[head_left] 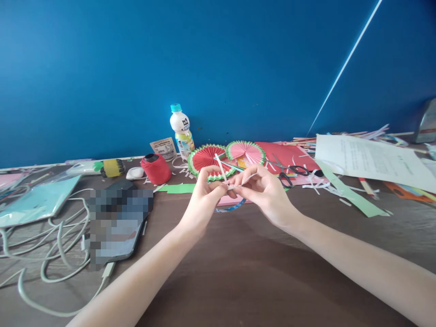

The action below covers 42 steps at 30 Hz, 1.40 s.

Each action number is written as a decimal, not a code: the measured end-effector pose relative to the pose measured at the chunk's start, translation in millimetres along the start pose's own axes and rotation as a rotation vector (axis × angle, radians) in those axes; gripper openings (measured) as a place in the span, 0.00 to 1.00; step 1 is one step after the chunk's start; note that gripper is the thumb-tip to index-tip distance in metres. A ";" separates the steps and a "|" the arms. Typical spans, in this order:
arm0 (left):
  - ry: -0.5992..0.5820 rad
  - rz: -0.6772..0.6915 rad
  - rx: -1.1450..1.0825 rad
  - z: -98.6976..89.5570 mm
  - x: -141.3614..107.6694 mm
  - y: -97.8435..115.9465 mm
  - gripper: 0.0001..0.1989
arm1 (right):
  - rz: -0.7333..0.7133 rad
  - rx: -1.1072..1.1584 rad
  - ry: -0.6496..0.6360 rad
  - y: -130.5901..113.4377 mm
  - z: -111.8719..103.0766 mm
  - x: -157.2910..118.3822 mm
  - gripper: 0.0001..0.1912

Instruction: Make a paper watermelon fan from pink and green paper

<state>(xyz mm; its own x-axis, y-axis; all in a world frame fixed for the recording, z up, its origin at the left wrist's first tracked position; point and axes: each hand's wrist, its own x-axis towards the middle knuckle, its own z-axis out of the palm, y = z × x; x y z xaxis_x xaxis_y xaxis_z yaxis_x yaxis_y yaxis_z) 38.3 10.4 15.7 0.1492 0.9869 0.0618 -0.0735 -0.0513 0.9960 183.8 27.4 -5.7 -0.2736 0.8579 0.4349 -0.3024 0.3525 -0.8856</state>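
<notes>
My left hand (208, 193) and my right hand (264, 190) meet above the middle of the dark table. Both pinch a narrow white paper strip (220, 167); one end of it points up between the hands, and another thin end shows by the right fingers. Just behind the hands lie a red pleated paper fan (207, 156) with a green edge and a pink pleated fan (245, 151) with a green edge. Below the fingertips a blue patterned tape roll (231, 207) is partly visible, beside pink paper. The exact spot where the fingertips meet is hard to make out.
Black scissors (298, 170) lie right of the fans, among paper scraps. A white bottle (182, 131) and a red roll (156, 169) stand behind at left. A phone (119, 227) and white cables (61, 245) cover the left. A printed sheet (371, 159) lies at right.
</notes>
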 end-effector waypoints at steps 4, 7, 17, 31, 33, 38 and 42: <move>-0.006 -0.032 -0.020 -0.8 -1.2 0.6 0.13 | 0.007 0.077 -0.040 2.8 -1.3 -0.6 0.11; -0.011 -0.023 -0.030 -2.1 -0.6 1.3 0.13 | 0.027 0.059 -0.030 1.4 -2.1 -1.1 0.12; -0.053 -0.016 -0.043 -3.1 -1.0 7.5 0.16 | 0.052 0.189 -0.063 -2.4 -0.8 -0.3 0.12; 0.202 0.171 0.602 -59.2 27.3 19.0 0.15 | 0.000 -0.092 0.088 -18.4 -20.0 14.3 0.07; 0.200 0.115 0.872 -72.2 30.9 16.4 0.15 | 0.023 -0.256 0.047 -15.1 -22.6 14.8 0.06; 0.128 -0.004 1.279 -87.3 35.1 7.1 0.19 | 0.020 -0.634 -0.161 3.1 -30.3 13.4 0.11; 0.031 -0.097 1.387 -87.9 34.9 -5.2 0.21 | 0.046 -0.814 -0.422 19.1 -35.8 11.4 0.19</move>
<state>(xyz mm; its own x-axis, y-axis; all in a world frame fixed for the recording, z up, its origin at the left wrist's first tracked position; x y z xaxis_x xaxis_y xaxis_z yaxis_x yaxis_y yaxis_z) -42.8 58.6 7.0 0.0743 0.9972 0.0061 0.9661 -0.0735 0.2473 207.6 57.3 -23.4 -0.6285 0.7266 0.2778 0.4101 0.6129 -0.6754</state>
